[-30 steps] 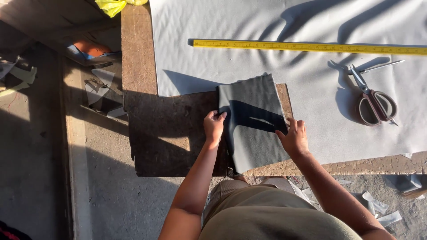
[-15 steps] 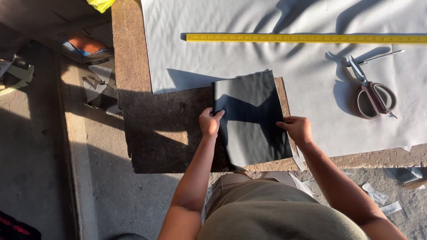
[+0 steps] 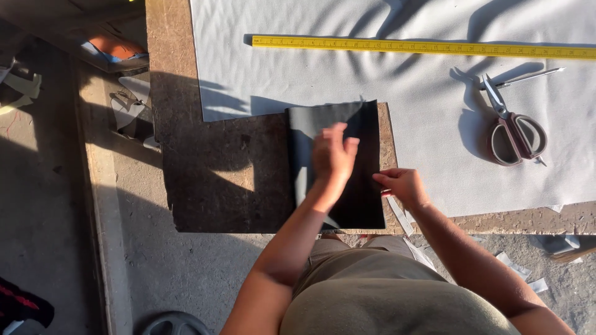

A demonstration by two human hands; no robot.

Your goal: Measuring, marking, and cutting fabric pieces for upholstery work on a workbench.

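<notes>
A folded dark grey piece of fabric (image 3: pixel 360 192) lies flat on the brown wooden table (image 3: pixel 217 174), at the edge of a large white cloth (image 3: pixel 397 93). My left hand (image 3: pixel 332 155) rests flat on top of the fabric with its fingers spread. At the fabric's right edge, my right hand (image 3: pixel 400 185) pinches the border with its fingertips. Much of the fabric lies in shadow.
A long yellow ruler (image 3: pixel 422 46) lies across the white cloth at the back. Scissors (image 3: pixel 512 124) rest on the cloth to the right. Scraps of cloth (image 3: pixel 521 273) lie on the concrete floor (image 3: pixel 62 217), and sandals (image 3: pixel 130 108) sit left of the table.
My left hand has moved from the fabric's left edge onto its top surface. The fabric now lies flatter on the table. The right hand stays at the right edge.
</notes>
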